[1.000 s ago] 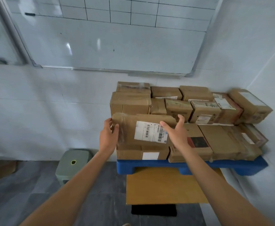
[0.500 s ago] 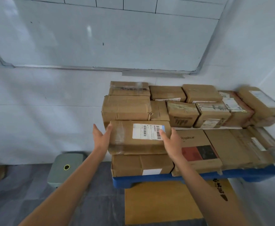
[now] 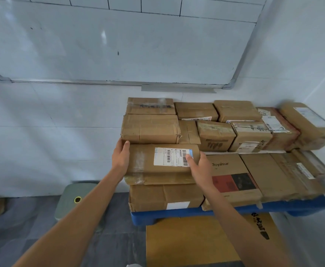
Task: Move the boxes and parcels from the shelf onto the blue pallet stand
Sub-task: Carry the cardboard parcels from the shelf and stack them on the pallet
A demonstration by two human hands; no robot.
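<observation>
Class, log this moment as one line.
left hand: holds labelled box | right hand: holds same box | box: resting on stack, blue pallet stand

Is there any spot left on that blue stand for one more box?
Little. The blue pallet stand shows only its front lip; boxes cover the rest. Flat room lies on top of the Royalstar box and the brown box to its right. The left end is crowded, both hands holding the labelled parcel there.
</observation>
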